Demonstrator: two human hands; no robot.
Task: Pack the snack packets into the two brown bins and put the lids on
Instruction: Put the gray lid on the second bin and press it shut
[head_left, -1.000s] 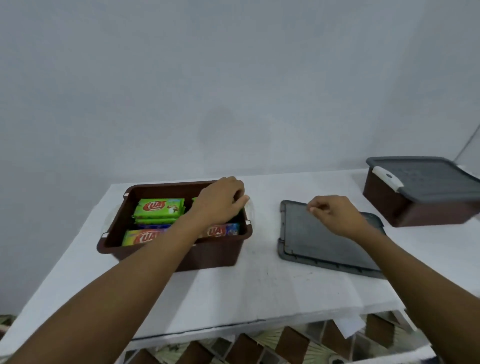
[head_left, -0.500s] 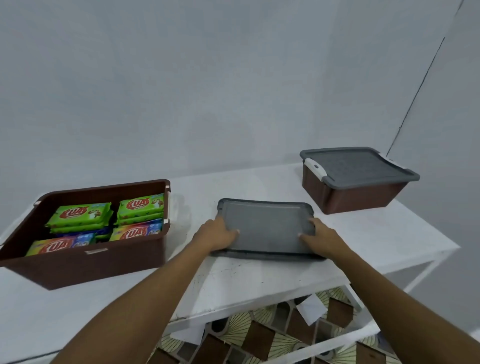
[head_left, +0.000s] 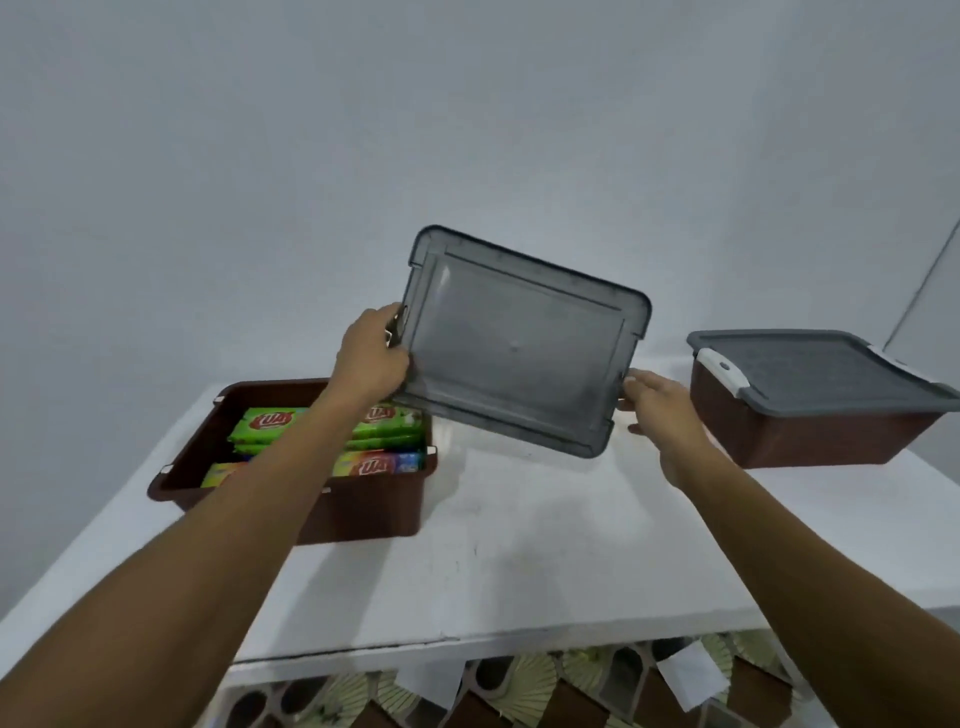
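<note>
White table (head_left: 519, 561), grey ribbed lid (head_left: 519, 343) tilted, gripped by left hand (head_left: 371, 358)

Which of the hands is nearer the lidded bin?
Right. The right hand is left of the lidded bin; the left hand grips the raised lid's opposite end, above the open bin.

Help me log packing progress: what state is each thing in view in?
Loose lid, held in the air, tilted.
Left bin, open, holds snack packets.
Right bin, closed.
Left hand, grips the loose lid's edge.
Right hand, open, fingers by the loose lid's corner.
</note>
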